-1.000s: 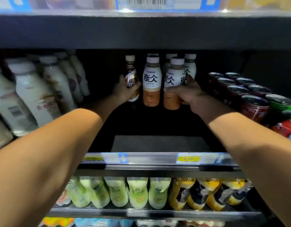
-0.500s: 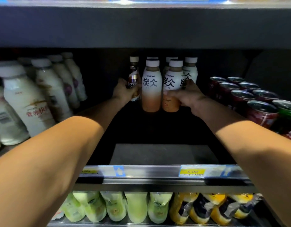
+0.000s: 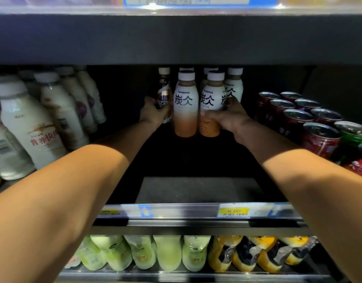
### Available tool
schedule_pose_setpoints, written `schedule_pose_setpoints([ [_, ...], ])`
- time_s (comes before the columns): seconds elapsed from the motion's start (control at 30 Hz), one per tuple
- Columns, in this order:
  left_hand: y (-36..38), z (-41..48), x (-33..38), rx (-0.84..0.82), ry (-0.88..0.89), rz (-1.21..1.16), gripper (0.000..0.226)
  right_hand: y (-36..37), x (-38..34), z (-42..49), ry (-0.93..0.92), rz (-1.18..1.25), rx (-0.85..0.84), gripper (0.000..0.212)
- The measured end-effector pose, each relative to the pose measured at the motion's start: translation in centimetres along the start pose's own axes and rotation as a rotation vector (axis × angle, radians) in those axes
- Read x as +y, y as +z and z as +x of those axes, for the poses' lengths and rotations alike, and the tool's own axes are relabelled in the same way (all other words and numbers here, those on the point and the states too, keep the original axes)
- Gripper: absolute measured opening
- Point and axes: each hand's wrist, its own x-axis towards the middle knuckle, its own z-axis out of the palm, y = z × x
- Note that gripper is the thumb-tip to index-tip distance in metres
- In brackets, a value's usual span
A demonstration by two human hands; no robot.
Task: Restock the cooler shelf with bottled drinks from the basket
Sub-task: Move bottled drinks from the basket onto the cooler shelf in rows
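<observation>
Deep on the dark cooler shelf (image 3: 198, 188), far from its price strip, the left hand (image 3: 153, 114) grips a brown coffee bottle (image 3: 164, 94), while the right hand (image 3: 230, 117) wraps around a white-and-orange latte bottle (image 3: 211, 107). A matching latte bottle (image 3: 185, 105) stands upright between them, touching both. Red cans (image 3: 310, 123) sit right, milky white bottles (image 3: 33, 123) left.

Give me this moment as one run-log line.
left hand: grips brown coffee bottle | right hand: grips Tanbing latte bottle | place: back of middle shelf
</observation>
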Motion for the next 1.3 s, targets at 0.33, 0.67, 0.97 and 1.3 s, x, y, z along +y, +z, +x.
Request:
schedule_pose_setpoints([
  [0.33, -1.0, -2.3, 2.4, -0.006, -0.15, 0.211, 0.067, 0.2, -1.1, -0.9, 0.017, -0.277, 0.012, 0.078],
  [0.67, -3.4, -12.1, 5.8, -0.383, 0.035, 0.808, 0.031, -3.1, -2.3, -7.7, -0.094, -0.904, -0.148, 0.04],
  [0.97, -4.0, -26.0, 15.0, -0.421, 0.7, 0.953, 0.029, -10.9, -5.3, -20.7, -0.413, -1.384, -0.035, 0.035],
  [1.3, 3.0, -38.2, 17.8, -0.651, 1.182, 0.769, 0.02, -20.9, -1.0, -36.3, 0.017, -1.53, 0.15, 0.038],
])
